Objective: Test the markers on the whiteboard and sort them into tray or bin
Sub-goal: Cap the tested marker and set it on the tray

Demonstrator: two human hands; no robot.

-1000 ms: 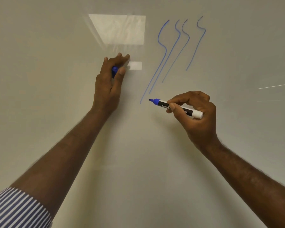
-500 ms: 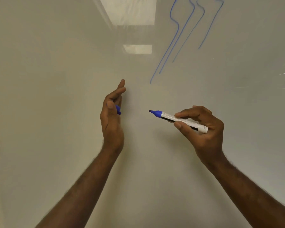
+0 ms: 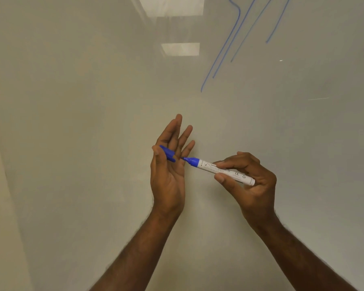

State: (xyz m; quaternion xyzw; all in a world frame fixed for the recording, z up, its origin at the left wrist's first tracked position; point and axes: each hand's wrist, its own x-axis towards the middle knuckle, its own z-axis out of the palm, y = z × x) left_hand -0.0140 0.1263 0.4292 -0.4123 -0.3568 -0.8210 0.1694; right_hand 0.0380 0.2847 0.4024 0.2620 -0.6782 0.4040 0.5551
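Whiteboard (image 3: 93, 143) with blue lines (image 3: 229, 43)

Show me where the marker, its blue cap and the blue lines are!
marker (image 3: 223, 170): head view, on the white barrel.
blue cap (image 3: 168, 153): head view, on its middle, under the left thumb.
blue lines (image 3: 224, 46): head view, on one long stroke.

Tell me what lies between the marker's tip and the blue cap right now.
Nothing but a sliver of left hand palm: in the head view the marker tip nearly meets the cap mouth. The right hand grips the barrel.
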